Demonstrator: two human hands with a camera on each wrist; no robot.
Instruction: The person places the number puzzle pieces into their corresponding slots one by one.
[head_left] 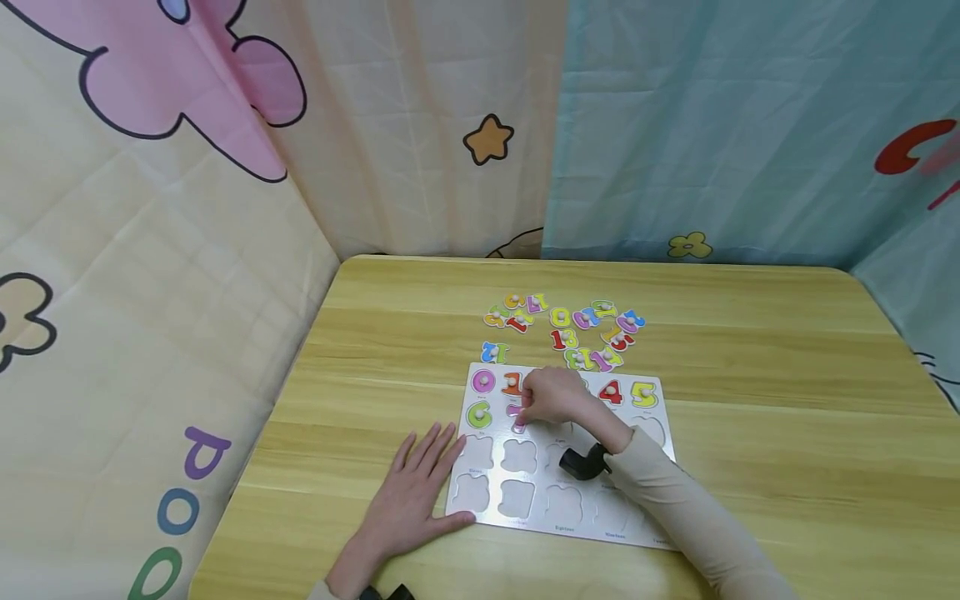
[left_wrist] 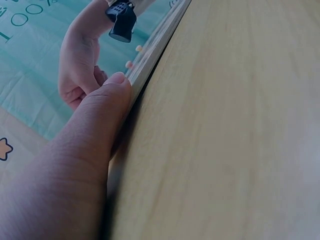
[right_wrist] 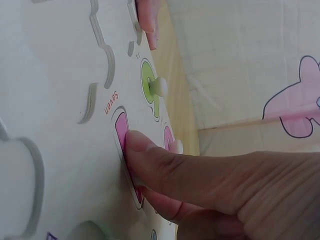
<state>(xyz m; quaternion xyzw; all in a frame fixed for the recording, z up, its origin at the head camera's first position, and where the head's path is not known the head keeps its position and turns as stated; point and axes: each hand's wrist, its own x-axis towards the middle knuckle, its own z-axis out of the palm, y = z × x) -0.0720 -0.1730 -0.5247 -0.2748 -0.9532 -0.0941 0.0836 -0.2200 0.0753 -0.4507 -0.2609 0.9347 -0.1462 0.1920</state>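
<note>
A white number puzzle board [head_left: 505, 492] lies on the table. My right hand [head_left: 557, 393] is over its second row, pinching the pink number 7 piece [right_wrist: 121, 127], which sits in the outline marked "Seven"; its knob is hidden by the fingers. With fingers spread and straight, my left hand [head_left: 408, 500] rests beside the board, its thumb [left_wrist: 117, 82] touching the left edge. Set in the board are a pink 0 [head_left: 483, 381], an orange 1 [head_left: 512, 383], a green 6 [head_left: 478, 415], a red 4 [head_left: 611, 392] and a yellow 5 [head_left: 644, 394]. The right hand covers part of the top row.
Several loose number pieces [head_left: 602, 360] lie behind the board, some close together. A blue-and-yellow piece [head_left: 493, 352] lies just past its back edge. Wooden tabletop [head_left: 787, 400] surrounds the board. Printed curtains [head_left: 420, 125] hang behind and at the sides.
</note>
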